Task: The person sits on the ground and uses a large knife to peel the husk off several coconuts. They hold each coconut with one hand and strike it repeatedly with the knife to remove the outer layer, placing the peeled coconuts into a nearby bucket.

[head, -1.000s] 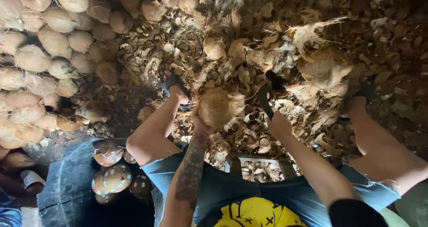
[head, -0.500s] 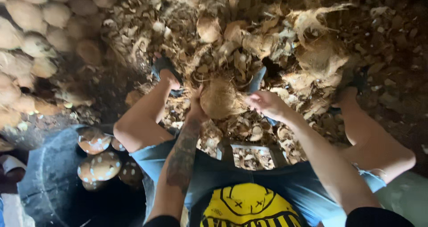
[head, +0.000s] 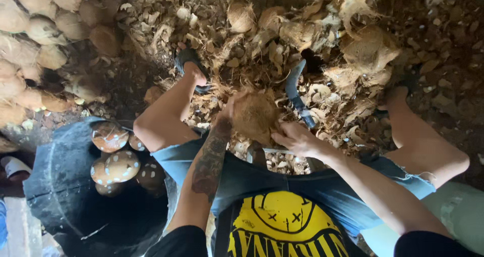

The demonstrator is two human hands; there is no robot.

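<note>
The right hand (head: 297, 138) has closed back onto the half-husked coconut (head: 254, 117) beside the left hand (head: 229, 110), both gripping it; peeled ones fill the black tub (head: 60, 186).

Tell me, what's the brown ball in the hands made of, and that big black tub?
The brown ball looks like a coconut: rough, hairy husk fibre, dull finish. The black tub seems to be rubber or thick plastic, matte, with a slightly bent rim; which one is hard to tell.
</note>
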